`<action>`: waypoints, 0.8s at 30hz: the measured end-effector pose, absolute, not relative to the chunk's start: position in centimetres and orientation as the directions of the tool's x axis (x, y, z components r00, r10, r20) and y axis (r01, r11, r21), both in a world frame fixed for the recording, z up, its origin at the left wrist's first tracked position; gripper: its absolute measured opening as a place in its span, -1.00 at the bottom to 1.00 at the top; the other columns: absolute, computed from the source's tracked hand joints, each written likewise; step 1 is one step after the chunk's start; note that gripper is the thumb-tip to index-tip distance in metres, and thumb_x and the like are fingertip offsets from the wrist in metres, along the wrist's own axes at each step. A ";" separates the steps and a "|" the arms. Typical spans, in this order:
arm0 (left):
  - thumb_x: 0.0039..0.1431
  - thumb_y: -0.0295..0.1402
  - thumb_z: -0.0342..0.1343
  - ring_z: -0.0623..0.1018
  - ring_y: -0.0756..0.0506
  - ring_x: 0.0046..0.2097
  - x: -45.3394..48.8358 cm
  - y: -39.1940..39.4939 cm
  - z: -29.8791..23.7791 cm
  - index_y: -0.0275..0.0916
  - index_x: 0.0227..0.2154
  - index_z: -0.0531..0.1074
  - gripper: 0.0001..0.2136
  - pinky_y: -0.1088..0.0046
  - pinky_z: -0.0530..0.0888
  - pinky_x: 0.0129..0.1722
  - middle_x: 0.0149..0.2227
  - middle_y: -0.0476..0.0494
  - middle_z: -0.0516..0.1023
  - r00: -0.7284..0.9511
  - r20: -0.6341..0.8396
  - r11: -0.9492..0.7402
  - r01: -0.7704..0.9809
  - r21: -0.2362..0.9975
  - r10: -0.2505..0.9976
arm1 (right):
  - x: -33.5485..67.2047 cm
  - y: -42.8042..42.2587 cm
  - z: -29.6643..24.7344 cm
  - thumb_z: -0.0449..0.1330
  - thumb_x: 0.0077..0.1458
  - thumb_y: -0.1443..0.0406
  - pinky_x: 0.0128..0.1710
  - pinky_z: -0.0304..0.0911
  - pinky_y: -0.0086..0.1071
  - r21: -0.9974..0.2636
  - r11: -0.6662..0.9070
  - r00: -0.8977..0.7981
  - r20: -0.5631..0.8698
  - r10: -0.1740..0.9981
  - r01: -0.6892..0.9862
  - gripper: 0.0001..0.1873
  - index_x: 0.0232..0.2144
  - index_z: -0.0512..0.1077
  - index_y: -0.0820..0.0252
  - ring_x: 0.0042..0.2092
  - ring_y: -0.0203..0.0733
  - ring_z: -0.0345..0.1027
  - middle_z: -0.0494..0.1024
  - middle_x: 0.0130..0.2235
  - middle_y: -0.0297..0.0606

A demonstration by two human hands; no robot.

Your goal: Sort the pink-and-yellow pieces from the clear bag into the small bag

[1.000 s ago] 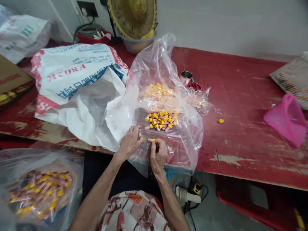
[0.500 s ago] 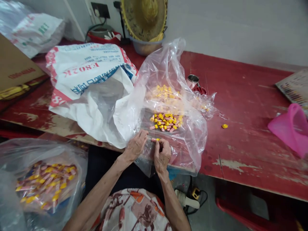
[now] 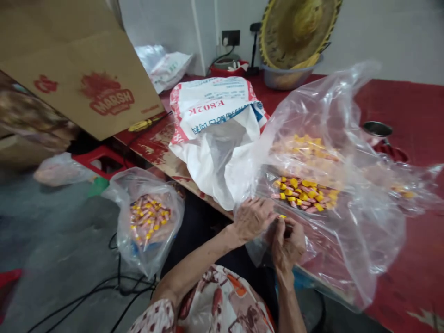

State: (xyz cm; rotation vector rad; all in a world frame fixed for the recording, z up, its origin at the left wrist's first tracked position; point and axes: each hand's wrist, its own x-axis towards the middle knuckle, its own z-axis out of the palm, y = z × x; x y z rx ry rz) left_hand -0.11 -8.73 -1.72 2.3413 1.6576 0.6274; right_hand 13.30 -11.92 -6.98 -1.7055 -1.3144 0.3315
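My left hand and my right hand meet at the near edge of the red table, fingers pinched together around a small pink piece with a yellow cap. Just beyond them a heap of the same pink and yellow pieces lies on a large clear plastic bag. A pile of loose yellow caps shows deeper under the plastic.
A white woven sack lies left of the clear bag. A second clear bag of pink and yellow pieces stands on the floor at my left. A cardboard box, a straw hat and a metal cup are around.
The view has swung left, bringing the floor bag and cardboard box into sight. My hands stay together at the table edge on the small piece.
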 end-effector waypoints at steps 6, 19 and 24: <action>0.45 -0.23 0.12 0.59 -0.17 -0.07 -0.3 -9.4 -2.5 -0.23 -0.09 0.47 -0.83 0.26 0.47 -0.12 -0.15 -0.16 0.59 0.271 0.163 -0.313 0.880 0.358 0.949 | 13.3 -12.0 -7.0 -0.09 0.32 -0.35 -0.22 0.27 -0.20 -0.755 -0.022 0.389 0.312 0.867 0.656 -0.26 -0.29 0.46 0.12 -0.34 -0.05 0.40 0.57 -0.34 -0.14; 0.40 -0.38 0.14 0.61 -0.09 -0.10 -3.5 -11.4 -2.7 -0.22 -0.17 0.44 -0.96 0.36 0.53 -0.08 -0.19 -0.13 0.58 0.289 0.297 -0.400 0.798 0.451 0.910 | 13.4 -12.1 -7.0 -0.09 0.31 -0.34 -0.24 0.28 -0.16 -0.708 -0.019 0.358 0.333 0.872 0.706 -0.27 -0.30 0.46 0.13 -0.33 0.00 0.39 0.56 -0.33 -0.10; 0.47 -0.26 0.04 0.61 -0.11 -0.12 -11.1 -15.3 -2.0 -0.16 -0.23 0.43 -0.84 0.31 0.56 -0.08 -0.22 -0.15 0.58 -0.249 0.604 -0.198 0.793 0.576 0.757 | 13.3 -12.1 -6.9 -0.07 0.32 -0.32 -0.24 0.26 -0.16 -0.707 -0.010 0.356 0.344 0.869 0.707 -0.29 -0.32 0.46 0.13 -0.35 -0.01 0.38 0.55 -0.34 -0.11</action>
